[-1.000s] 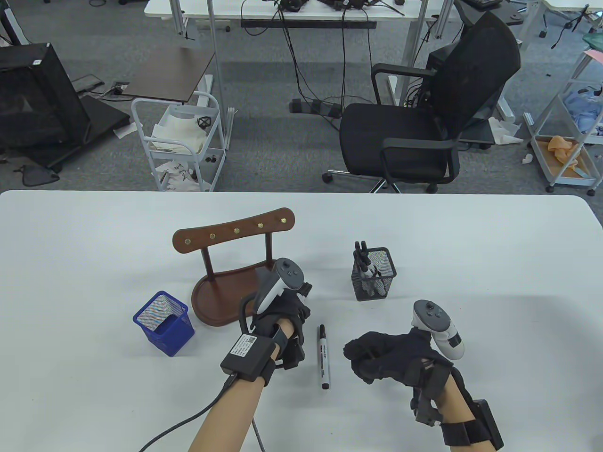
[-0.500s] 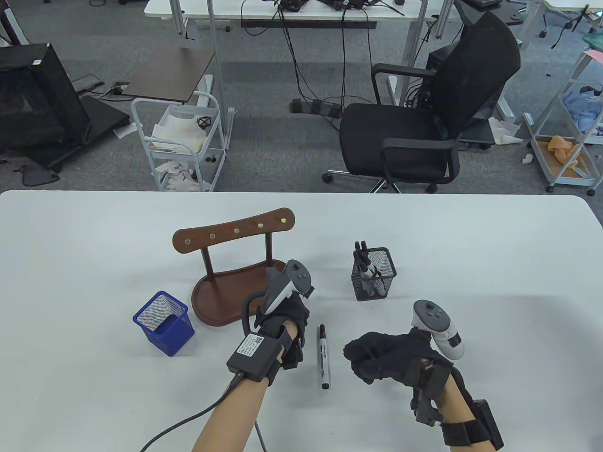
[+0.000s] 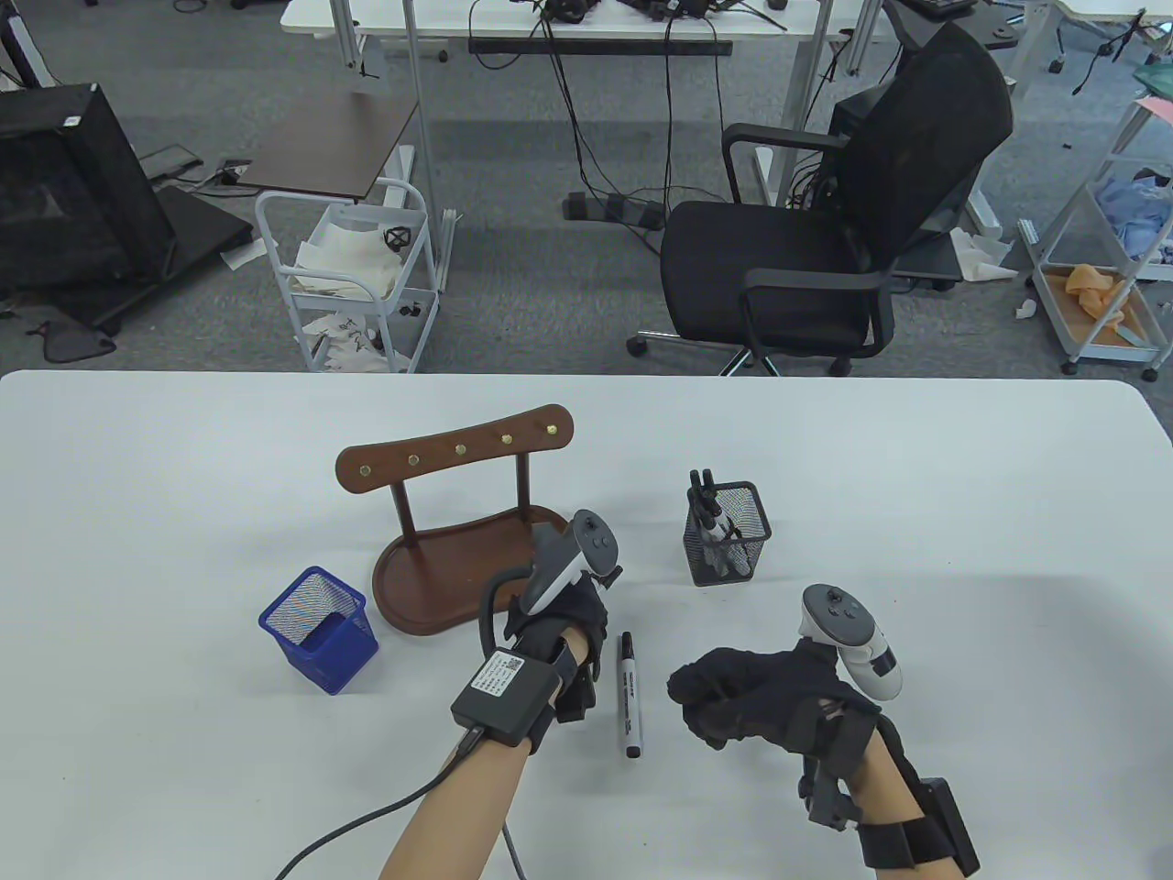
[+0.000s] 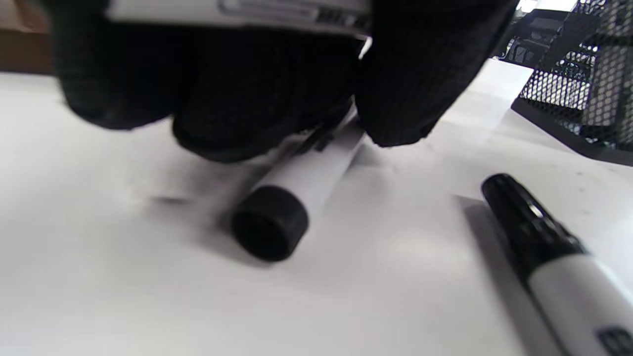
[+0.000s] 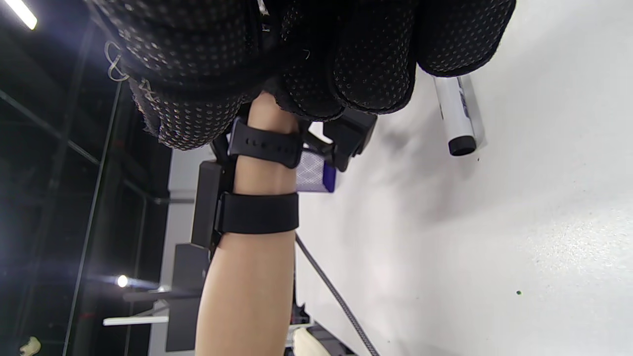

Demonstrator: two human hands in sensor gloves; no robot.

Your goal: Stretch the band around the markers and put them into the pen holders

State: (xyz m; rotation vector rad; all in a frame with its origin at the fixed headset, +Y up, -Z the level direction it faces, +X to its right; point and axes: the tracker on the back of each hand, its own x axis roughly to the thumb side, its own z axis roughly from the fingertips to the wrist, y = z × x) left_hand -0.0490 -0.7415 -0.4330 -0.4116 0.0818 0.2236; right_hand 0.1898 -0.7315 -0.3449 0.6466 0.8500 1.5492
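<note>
My left hand (image 3: 561, 634) is beside the wooden stand, knuckles up. In the left wrist view its fingers (image 4: 222, 99) curl round one white marker (image 4: 237, 9) and press on a second, black-ended one (image 4: 296, 193) lying on the table. A third marker (image 3: 630, 697) lies loose between my hands, cap pointing away (image 4: 549, 262). My right hand (image 3: 713, 701) rests on the table as a fist, right of that marker; its curled fingers (image 5: 366, 59) show nothing inside. A black mesh holder (image 3: 730, 541) has banded markers (image 3: 707, 509) in it. An empty blue mesh holder (image 3: 319, 631) stands at the left.
A brown wooden stand (image 3: 438, 573) with a peg rail sits between the two holders, just behind my left hand. A cable (image 3: 367, 820) runs from my left wrist to the near table edge. Beyond the table's far edge stand a black office chair (image 3: 825, 229) and a white cart (image 3: 353, 275).
My left hand has slid a little to the right, closer to the loose marker. The right hand and the loose marker have not moved.
</note>
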